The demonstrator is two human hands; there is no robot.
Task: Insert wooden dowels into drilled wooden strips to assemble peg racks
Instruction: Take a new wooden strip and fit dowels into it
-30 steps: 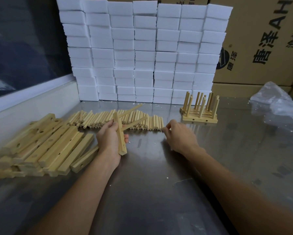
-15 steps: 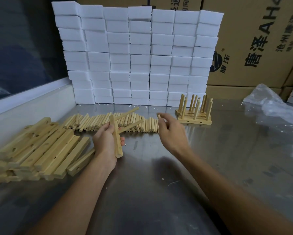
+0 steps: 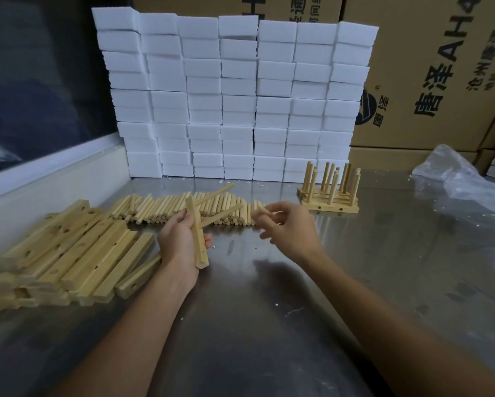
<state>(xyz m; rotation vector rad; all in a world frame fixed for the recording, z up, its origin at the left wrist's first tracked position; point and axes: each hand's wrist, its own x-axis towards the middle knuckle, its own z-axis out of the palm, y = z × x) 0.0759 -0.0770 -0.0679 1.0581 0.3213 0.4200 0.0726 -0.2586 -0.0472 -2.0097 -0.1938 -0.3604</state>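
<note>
left hand [image 3: 180, 239]: 1 strip [image 3: 197, 234] (2 dowels in) | right hand [image 3: 290, 227]: 1 dowel [image 3: 262, 212]

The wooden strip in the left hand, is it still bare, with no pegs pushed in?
No. The strip gripped by the left hand already has two pegs sticking out of it, up and to the right.

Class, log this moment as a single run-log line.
left hand: grips strip with two dowels | right hand: pinches dowel | step: third dowel not yet inserted
</note>
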